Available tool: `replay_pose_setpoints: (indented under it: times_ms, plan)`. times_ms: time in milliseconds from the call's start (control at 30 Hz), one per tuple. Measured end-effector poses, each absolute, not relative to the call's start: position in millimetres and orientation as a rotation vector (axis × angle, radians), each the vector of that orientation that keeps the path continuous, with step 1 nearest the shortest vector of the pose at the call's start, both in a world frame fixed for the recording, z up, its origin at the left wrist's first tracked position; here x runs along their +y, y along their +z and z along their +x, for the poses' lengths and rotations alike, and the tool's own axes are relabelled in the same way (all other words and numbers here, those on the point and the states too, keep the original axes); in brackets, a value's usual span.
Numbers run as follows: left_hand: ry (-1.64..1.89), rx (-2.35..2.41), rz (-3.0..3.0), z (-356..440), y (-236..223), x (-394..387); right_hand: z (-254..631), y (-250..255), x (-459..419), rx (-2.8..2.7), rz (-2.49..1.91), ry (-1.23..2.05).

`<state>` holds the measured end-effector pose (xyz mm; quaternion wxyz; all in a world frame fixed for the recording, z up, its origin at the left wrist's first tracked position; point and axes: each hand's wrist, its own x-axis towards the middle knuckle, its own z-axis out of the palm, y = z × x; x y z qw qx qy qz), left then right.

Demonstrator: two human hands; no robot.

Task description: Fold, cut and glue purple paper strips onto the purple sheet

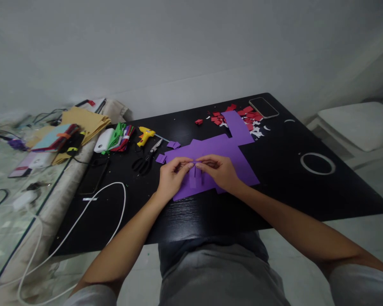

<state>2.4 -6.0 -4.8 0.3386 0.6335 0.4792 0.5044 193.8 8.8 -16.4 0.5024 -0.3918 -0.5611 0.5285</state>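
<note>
Both hands meet over purple paper sheets (239,163) spread on the black table. Between the fingertips of my left hand (175,173) and my right hand (220,169) is a narrow purple paper strip (193,177), pinched at its top by thumbs and forefingers. Its lower part hangs toward me, and a second strip seems to lie beside it. Small purple paper pieces (173,145) sit just past my left hand, near black-handled scissors (146,159). Beyond the scissors lies a yellow glue gun (145,135).
Red and white paper scraps (249,121) are heaped at the back, partly under purple paper. A phone (263,107) lies behind them; a tape-like ring (318,164) is on the right. Left are folded coloured bundles (121,138), a dark phone (94,176) and a looping white cable (124,199).
</note>
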Motion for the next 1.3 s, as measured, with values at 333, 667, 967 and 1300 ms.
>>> replay_pose_setpoints:
  times_ms: [333,667,967,1300]
  plan:
    - [1.315,1.249,1.764,2.0,-3.9,-6.5,193.8,-16.3,5.7,-1.462,-0.947,1.151]
    - [1.247,1.152,1.656,3.8,-7.0,-5.9,193.3,-16.8,5.8,-1.457,-0.921,1.157]
    - [1.247,1.18,1.713,4.6,-0.9,-7.8,193.1,-17.9,9.9,-1.392,-0.925,1.263]
    - [1.247,1.196,1.706,4.2,-2.3,-7.3,193.8,-17.2,10.8,-1.404,-0.917,1.271]
